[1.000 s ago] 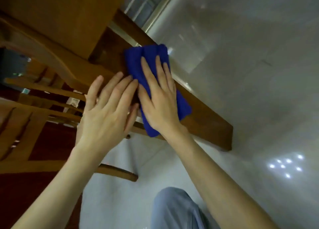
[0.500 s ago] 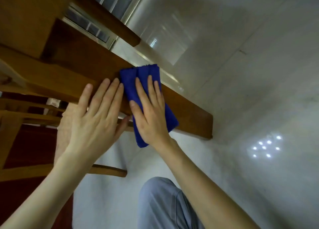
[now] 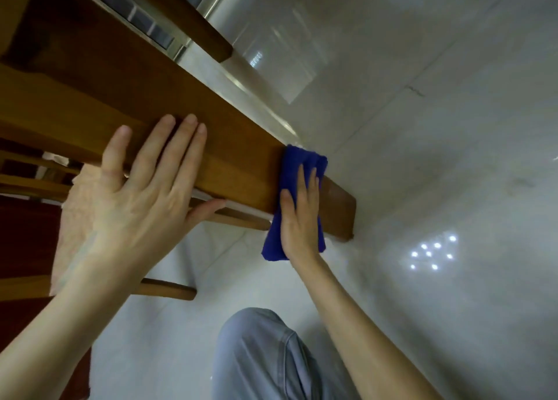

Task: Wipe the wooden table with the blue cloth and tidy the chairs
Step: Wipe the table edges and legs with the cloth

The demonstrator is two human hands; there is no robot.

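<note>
Just one blue cloth (image 3: 294,164) under right hand (image 3: 299,218), left hand (image 3: 145,200) on beam (image 3: 235,158)

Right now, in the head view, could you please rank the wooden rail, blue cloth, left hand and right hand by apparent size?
1. wooden rail
2. left hand, enlarged by nearness to the camera
3. blue cloth and right hand: too alike to rank

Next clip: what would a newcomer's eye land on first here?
The vivid blue cloth, pressed flat by the right hand near the end of the wooden rail. Next, the left hand, large in the foreground, flat on the same rail. At right, bright dots glint on the glossy floor.
</note>
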